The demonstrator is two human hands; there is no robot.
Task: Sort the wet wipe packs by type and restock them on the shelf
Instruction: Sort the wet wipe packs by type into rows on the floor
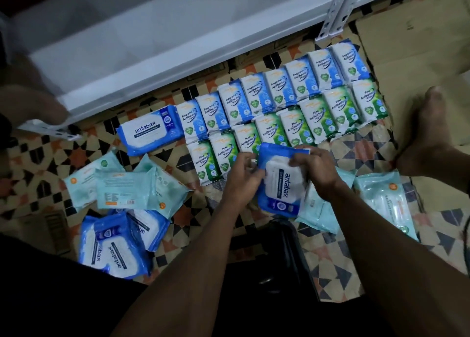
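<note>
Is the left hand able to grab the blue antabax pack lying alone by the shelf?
Probably not right now. The left hand and right hand are both holding another antabax pack. The lone antabax pack lies uncovered on the floor, so once the left hand lets go, the way looks free.

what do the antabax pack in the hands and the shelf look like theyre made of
Antabax pack: looks like soft glossy plastic film, judging by its sheen and crinkled edges, with what seems a stiffer white flap on its face.
Shelf: probably painted metal, a smooth pale flat board; its upright has punched slots.
</note>
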